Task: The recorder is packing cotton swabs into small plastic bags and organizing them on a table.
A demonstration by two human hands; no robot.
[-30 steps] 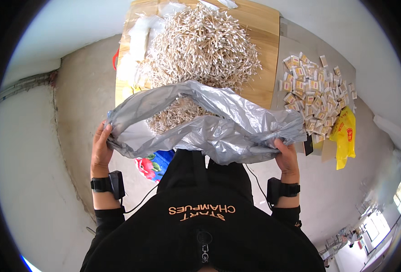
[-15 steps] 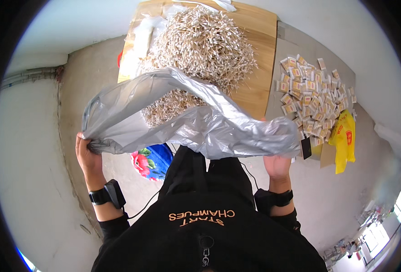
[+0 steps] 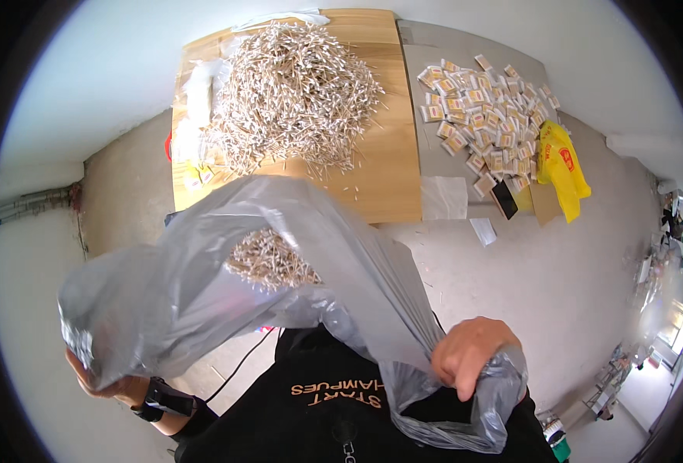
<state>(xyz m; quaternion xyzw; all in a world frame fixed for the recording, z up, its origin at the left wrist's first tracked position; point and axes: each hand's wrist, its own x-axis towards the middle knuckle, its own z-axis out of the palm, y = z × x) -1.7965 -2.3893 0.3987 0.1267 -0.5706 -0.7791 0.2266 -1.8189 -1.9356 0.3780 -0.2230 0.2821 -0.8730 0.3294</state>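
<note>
A large grey plastic bag [image 3: 341, 231] is stretched between my two hands, its mouth gaping. Cotton swabs [image 3: 268, 258] lie inside it. At its lower left corner my left hand [image 3: 110, 382] grips the plastic, with most of the fingers covered by the film. On the right, my right hand [image 3: 476, 351] is closed round the bag's gathered edge, and a loop of film hangs below it. Beyond the bag, a big heap of loose cotton swabs [image 3: 295, 100] covers much of the wooden table [image 3: 395, 154].
Many small packets [image 3: 496, 116] are piled on a grey surface right of the table. Beside them are a yellow plastic bag [image 3: 561, 166], a dark phone [image 3: 504, 199] and a clear sheet [image 3: 444, 197]. Clear plastic packaging [image 3: 200, 96] rests at the table's left. A wall [image 3: 36, 293] stands at left.
Both hands have moved outward and closer to my body, drawing the bag off the table edge. My right hand has turned and come lower. The view has shifted to the right.
</note>
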